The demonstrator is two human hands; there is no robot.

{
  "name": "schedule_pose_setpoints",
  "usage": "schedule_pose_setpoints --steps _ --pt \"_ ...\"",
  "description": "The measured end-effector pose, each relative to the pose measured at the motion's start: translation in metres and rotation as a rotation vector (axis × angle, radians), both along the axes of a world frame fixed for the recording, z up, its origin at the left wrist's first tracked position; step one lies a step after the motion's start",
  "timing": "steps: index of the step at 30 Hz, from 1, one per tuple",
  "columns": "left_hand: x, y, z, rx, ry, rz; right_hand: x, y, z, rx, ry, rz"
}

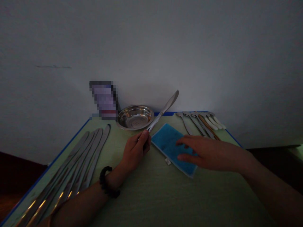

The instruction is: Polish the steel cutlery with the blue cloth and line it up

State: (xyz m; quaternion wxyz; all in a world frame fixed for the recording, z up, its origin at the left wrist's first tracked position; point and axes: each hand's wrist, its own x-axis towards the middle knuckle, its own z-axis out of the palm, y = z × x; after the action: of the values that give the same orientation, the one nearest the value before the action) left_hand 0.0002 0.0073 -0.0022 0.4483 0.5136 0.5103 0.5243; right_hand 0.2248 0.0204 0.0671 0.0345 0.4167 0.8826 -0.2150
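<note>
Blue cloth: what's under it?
The blue cloth lies on the green tabletop; a white tag sticks out at its near edge. Anything else beneath is covered, so can't be seen.

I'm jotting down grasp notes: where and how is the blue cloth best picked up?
Probably pinch the near corner of the blue cloth between thumb and fingers, coming from the right. It lies flat, so a corner should lift more easily than the middle. That corner is uncovered, just below the open right hand; the left hand holds a knife.
</note>
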Motion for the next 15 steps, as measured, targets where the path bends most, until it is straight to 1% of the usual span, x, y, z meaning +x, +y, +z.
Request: schedule_pose_setpoints --steps 2,4,6,8,12,15 --pt "-0.001 0.000 -0.001 0.002 0.024 -0.004 -0.002 0.007 -0.007 0.148 -0.061 -0.141" --pt "-0.001 0.000 -0.002 0.005 0.056 -0.009 -0.006 0.013 -0.017 0.210 -0.132 -0.179" --pt "-0.001 0.000 -0.002 0.008 0.090 -0.010 -0.010 0.016 -0.025 0.232 -0.180 -0.172" --pt "-0.001 -0.001 0.000 0.008 0.128 -0.002 -0.011 0.017 -0.029 0.257 -0.189 -0.159" --pt "0.000 -0.001 0.003 0.019 0.163 -0.012 -0.013 0.012 -0.024 0.327 -0.104 -0.127" --pt "0.000 -0.002 0.003 0.028 0.164 -0.027 -0.020 -0.001 -0.024 0.272 -0.047 -0.057"
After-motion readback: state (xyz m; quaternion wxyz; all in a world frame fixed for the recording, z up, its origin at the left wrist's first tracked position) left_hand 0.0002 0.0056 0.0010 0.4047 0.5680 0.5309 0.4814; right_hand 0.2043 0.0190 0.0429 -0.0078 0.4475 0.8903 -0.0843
